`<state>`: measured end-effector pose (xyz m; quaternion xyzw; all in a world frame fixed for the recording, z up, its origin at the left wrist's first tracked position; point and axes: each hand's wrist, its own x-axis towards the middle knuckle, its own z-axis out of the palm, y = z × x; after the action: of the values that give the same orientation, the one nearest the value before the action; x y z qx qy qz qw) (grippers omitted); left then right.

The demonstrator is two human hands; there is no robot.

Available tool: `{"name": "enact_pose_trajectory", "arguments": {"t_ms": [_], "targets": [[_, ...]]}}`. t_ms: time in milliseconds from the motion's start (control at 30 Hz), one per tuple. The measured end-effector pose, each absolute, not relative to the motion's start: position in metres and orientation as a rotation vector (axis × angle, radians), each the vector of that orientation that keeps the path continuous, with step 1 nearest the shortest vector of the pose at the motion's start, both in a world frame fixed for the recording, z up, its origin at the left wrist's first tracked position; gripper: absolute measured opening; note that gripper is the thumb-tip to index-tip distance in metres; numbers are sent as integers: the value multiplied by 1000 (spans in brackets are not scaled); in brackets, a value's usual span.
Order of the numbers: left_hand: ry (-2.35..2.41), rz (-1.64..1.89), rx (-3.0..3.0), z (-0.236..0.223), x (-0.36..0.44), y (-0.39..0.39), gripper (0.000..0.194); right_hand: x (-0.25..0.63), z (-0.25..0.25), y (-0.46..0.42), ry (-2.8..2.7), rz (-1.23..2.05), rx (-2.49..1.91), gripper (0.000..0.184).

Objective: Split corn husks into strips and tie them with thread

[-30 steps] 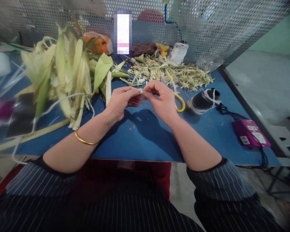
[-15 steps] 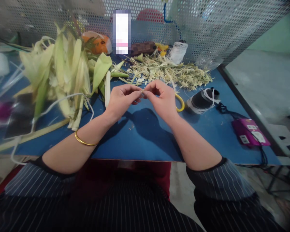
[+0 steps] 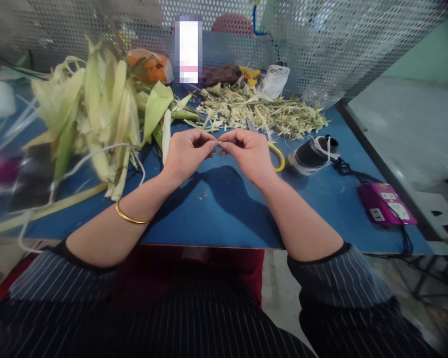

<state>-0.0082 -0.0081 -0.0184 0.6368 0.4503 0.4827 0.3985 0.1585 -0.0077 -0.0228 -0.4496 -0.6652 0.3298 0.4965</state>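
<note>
Above the middle of the blue table [image 3: 216, 223], my left hand [image 3: 186, 151] and my right hand [image 3: 248, 151] meet at their fingertips. Both are closed in a pinch, thumb against fingers. Something tiny and pale shows between the tips, too small to name. Yellow-handled scissors [image 3: 280, 158] lie beside my right hand, partly hidden by it; a bit of blade shows behind the knuckles. Left of my left hand is a heap of pale green corn husks [image 3: 100, 104]. Behind the hands spreads a pile of shredded husk scraps [image 3: 294, 117].
To the right stand a black spool wound with white string [image 3: 313, 155] and a purple power socket box [image 3: 386, 204] with black cables. A dark phone-like slab [image 3: 33, 176] and a white cable lie at left. A perforated metal screen [image 3: 302, 40] borders the table's back.
My right hand has shifted slightly left and flattened, its knuckles lower, so the scissors' blade now shows. The fingertips remain together; little else differs.
</note>
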Motion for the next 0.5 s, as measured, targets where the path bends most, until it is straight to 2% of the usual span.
{"name": "enact_pose_trajectory", "arguments": {"t_ms": [167, 333, 500], "targets": [[1207, 1246, 1570, -12, -11, -6, 14, 160, -26, -5, -1610, 827, -1116, 10], [1223, 1383, 1346, -7, -17, 2, 17, 162, -27, 0, -1442, 682, -1143, 10], [1102, 1125, 1329, -17, -7, -6, 30, 153, -32, -4, -1406, 817, -1115, 8]]}}
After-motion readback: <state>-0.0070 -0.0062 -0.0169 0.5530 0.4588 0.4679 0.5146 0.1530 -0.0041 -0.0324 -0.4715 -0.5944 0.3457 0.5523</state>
